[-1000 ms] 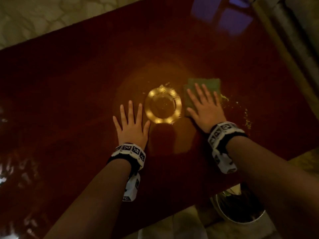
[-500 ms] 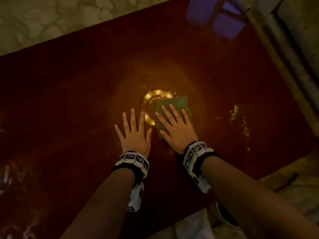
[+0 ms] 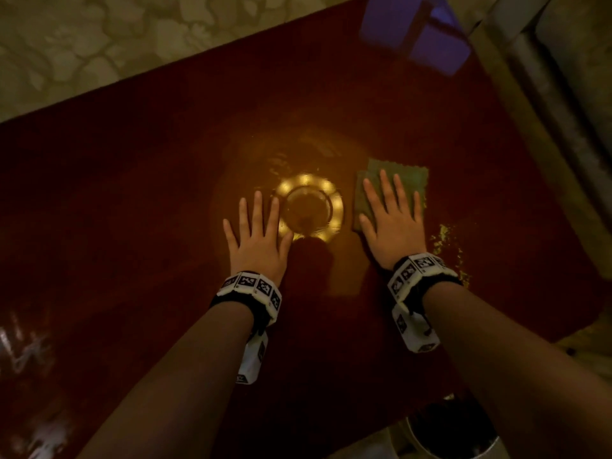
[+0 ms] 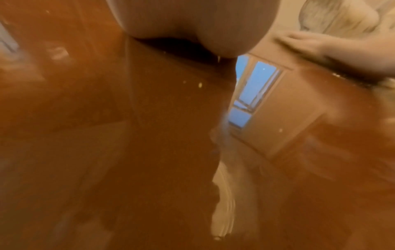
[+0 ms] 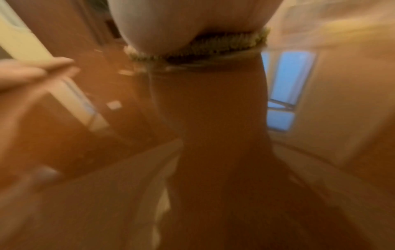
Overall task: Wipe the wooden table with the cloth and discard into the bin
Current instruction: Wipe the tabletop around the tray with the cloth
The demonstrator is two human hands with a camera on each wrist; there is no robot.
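A folded green cloth (image 3: 409, 182) lies on the glossy dark-red wooden table (image 3: 132, 193), right of centre. My right hand (image 3: 392, 220) presses flat on it with straight, spread fingers. My left hand (image 3: 256, 238) rests flat on the bare wood to the left, fingers straight, holding nothing. Yellowish crumbs (image 3: 442, 236) lie scattered just right of my right wrist. In the right wrist view the cloth's edge (image 5: 213, 44) shows under the palm. The rim of a bin (image 3: 430, 438) shows below the table's near edge.
A ring-shaped lamp reflection (image 3: 309, 207) glows on the wood between my hands. A window reflection (image 3: 414, 28) lies at the far right corner. Patterned floor (image 3: 99, 44) runs beyond the far edge; a sofa (image 3: 563, 77) borders the right side.
My right hand has slid the cloth from the table's centre, over the lamp reflection, back to the right towards the crumbs. The left hand has stayed flat in place.
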